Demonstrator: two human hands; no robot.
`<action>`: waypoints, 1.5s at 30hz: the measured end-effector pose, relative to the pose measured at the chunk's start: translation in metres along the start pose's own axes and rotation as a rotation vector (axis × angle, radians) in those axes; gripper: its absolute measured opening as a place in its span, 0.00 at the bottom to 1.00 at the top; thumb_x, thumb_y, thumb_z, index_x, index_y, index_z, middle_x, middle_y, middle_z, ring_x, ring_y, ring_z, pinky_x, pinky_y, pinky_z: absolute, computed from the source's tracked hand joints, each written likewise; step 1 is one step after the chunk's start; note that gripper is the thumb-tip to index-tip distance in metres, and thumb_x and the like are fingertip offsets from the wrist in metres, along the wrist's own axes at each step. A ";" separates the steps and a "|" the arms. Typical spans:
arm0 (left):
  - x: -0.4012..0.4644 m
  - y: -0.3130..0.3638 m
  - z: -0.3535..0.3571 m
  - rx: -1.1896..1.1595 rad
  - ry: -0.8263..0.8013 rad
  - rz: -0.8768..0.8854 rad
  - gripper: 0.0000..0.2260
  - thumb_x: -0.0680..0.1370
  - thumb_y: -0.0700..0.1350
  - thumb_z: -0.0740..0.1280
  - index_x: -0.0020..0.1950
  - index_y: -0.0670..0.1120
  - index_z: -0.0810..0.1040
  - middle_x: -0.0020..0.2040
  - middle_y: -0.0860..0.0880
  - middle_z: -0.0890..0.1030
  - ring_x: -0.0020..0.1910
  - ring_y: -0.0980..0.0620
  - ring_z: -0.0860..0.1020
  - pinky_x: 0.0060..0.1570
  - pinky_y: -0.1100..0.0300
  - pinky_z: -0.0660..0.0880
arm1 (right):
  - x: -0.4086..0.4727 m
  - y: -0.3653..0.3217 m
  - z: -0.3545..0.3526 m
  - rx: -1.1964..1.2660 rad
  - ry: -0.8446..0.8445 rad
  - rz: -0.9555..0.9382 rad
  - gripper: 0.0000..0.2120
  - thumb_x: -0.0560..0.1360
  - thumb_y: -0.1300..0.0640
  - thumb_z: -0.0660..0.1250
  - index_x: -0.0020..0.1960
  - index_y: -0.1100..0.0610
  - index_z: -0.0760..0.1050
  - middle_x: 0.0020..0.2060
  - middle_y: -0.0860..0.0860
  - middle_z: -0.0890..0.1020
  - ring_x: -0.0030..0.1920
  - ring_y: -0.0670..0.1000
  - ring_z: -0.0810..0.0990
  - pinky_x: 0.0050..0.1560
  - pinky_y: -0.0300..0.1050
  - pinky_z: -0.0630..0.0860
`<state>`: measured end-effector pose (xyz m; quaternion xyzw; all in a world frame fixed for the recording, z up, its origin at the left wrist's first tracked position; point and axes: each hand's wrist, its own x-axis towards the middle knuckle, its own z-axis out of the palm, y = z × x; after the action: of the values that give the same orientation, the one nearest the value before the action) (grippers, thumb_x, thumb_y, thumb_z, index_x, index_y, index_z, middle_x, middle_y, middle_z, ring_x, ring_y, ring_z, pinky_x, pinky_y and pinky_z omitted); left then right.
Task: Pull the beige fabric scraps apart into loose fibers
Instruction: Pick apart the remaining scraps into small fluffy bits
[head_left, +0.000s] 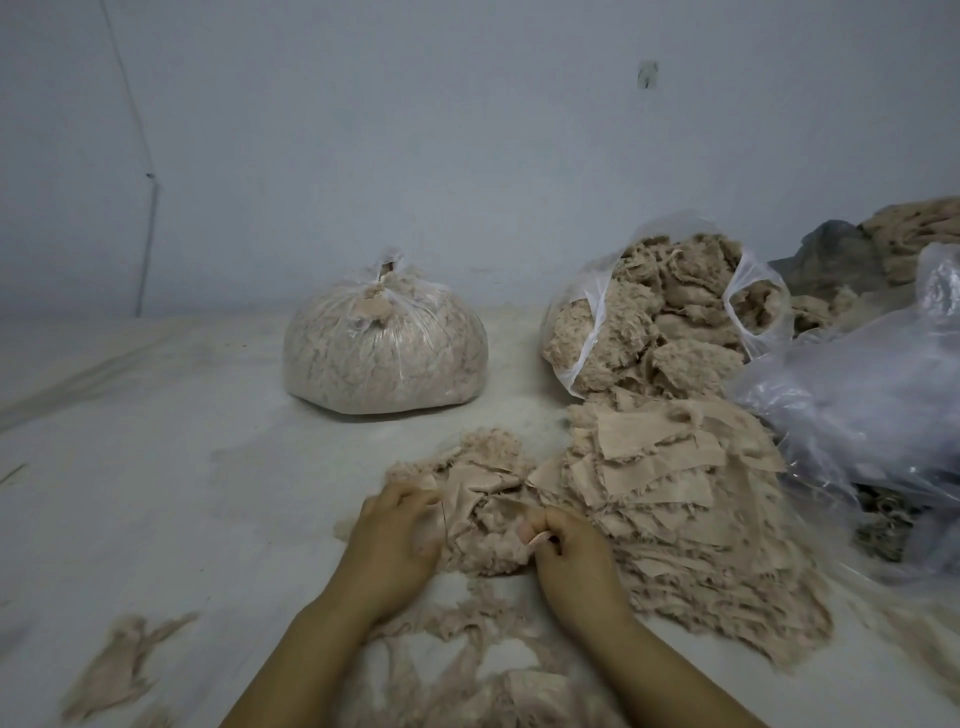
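Observation:
A big heap of flat beige fabric scraps (670, 493) lies on the pale surface to the right of centre. In front of it sits a smaller mound of frayed scraps and fluff (483, 525), and both hands work at it. My left hand (397, 540) grips the mound's left side with curled fingers. My right hand (563, 545) pinches a scrap between thumb and fingers at the mound's right side. Loose beige fibers (467, 670) are strewn between my forearms, near the bottom edge.
A tied clear bag of beige fluff (384, 353) stands at the back centre. An open bag of frayed scraps (660, 322) leans at the back right. Crumpled clear plastic (878, 410) lies at the right edge. A small fiber tuft (119, 665) lies at the front left.

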<state>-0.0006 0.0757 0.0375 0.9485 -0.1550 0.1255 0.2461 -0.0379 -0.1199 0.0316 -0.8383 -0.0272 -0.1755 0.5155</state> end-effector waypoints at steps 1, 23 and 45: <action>0.000 -0.001 -0.001 0.032 -0.039 -0.052 0.15 0.78 0.50 0.64 0.64 0.49 0.74 0.61 0.51 0.72 0.60 0.50 0.70 0.59 0.61 0.67 | -0.001 -0.001 0.000 -0.072 -0.034 -0.007 0.18 0.71 0.73 0.58 0.36 0.51 0.74 0.42 0.49 0.78 0.46 0.49 0.75 0.43 0.33 0.66; 0.002 -0.008 -0.015 -0.166 -0.080 0.119 0.05 0.75 0.44 0.70 0.49 0.51 0.84 0.44 0.61 0.81 0.45 0.64 0.77 0.50 0.68 0.72 | 0.009 -0.029 0.023 -0.619 -0.168 -0.184 0.12 0.79 0.44 0.58 0.52 0.50 0.74 0.50 0.48 0.73 0.54 0.50 0.72 0.51 0.42 0.68; 0.003 0.009 0.015 -0.291 0.009 0.179 0.15 0.80 0.55 0.55 0.34 0.55 0.65 0.30 0.56 0.71 0.32 0.62 0.70 0.33 0.68 0.63 | 0.005 -0.025 0.015 0.456 -0.027 0.295 0.16 0.80 0.58 0.61 0.34 0.52 0.76 0.30 0.49 0.76 0.34 0.50 0.72 0.37 0.42 0.67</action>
<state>0.0015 0.0594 0.0296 0.8847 -0.2542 0.1274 0.3694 -0.0352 -0.0961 0.0489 -0.6977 0.0497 -0.0769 0.7106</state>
